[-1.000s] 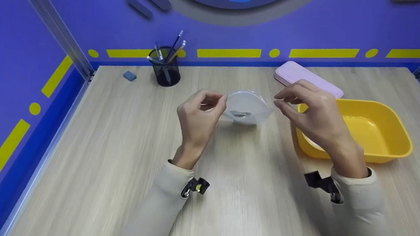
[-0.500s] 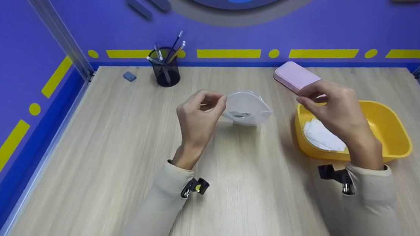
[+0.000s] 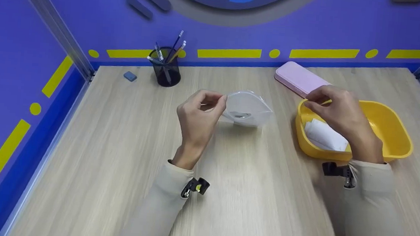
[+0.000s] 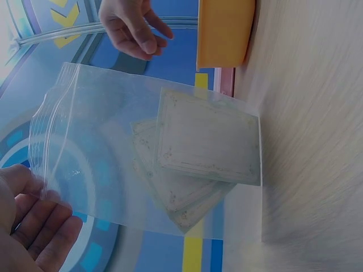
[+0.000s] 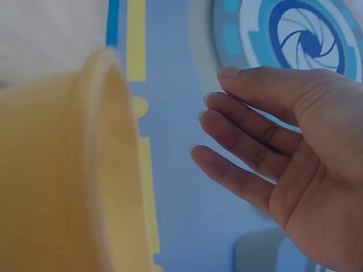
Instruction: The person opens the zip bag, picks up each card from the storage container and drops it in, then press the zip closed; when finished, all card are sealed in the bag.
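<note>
My left hand (image 3: 199, 119) pinches one top corner of a clear zip bag (image 3: 253, 108), whose mouth gapes and whose bottom stands on the table. Inside the bag, in the left wrist view, several pale square sheets (image 4: 210, 139) with patterned borders lie fanned out. My right hand (image 3: 343, 112) is over the near-left part of a yellow bin (image 3: 402, 138), its fingers loosely bent and holding nothing in the right wrist view. Folded white pieces (image 3: 324, 135) lie in the bin below that hand, partly hidden by it.
Behind the bin is a pink case (image 3: 299, 77). A black mesh pencil cup (image 3: 167, 74) with several pencils stands at the back left, and a small blue-grey eraser (image 3: 130, 76) lies beside it. Blue panels border the wooden table (image 3: 115, 155).
My right hand has moved right, away from the bag's mouth to over the yellow bin, uncovering the white pieces there. The left hand and the bag stay in place.
</note>
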`<action>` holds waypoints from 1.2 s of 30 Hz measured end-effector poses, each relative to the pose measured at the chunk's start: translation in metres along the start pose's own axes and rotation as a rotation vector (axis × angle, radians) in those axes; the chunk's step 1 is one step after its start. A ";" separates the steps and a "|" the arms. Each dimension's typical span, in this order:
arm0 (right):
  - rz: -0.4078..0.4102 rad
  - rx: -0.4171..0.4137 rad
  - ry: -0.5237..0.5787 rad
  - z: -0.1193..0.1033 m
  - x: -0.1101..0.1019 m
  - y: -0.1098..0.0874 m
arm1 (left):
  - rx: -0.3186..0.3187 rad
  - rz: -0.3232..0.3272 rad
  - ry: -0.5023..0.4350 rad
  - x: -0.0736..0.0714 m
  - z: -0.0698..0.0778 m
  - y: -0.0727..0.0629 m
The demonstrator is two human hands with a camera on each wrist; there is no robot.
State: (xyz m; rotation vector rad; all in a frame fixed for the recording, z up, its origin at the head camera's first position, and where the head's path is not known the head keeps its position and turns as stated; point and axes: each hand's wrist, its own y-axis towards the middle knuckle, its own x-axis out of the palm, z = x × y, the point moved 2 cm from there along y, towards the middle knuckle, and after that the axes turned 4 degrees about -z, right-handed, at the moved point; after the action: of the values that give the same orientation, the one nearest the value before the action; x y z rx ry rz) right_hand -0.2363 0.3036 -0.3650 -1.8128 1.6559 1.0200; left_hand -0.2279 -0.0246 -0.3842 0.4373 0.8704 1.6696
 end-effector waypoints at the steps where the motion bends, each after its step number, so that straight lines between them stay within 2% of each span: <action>1: -0.009 0.015 -0.001 0.003 0.000 0.000 | 0.000 0.000 -0.001 0.000 0.000 0.000; 7: -0.037 0.073 -0.008 0.022 0.000 0.004 | -0.005 0.001 -0.005 -0.001 0.002 0.000; 17: -0.068 0.116 -0.003 0.048 0.005 0.006 | -0.006 0.000 -0.003 0.000 0.000 0.000; 23: -0.116 0.160 -0.012 0.061 0.008 0.007 | -0.006 0.004 0.008 0.000 -0.001 -0.001; 30: -0.175 0.218 -0.040 0.073 0.010 0.006 | -0.006 0.005 0.008 0.001 0.000 -0.001; 36: -0.206 0.233 -0.055 0.078 0.013 0.005 | -0.009 0.001 -0.008 0.001 0.000 -0.001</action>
State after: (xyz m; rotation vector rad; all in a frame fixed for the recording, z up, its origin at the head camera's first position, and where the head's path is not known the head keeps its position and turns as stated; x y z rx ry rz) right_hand -0.2575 0.3551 -0.4219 -1.7412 1.4542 0.7487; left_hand -0.2273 -0.0237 -0.3845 0.4377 0.8566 1.6714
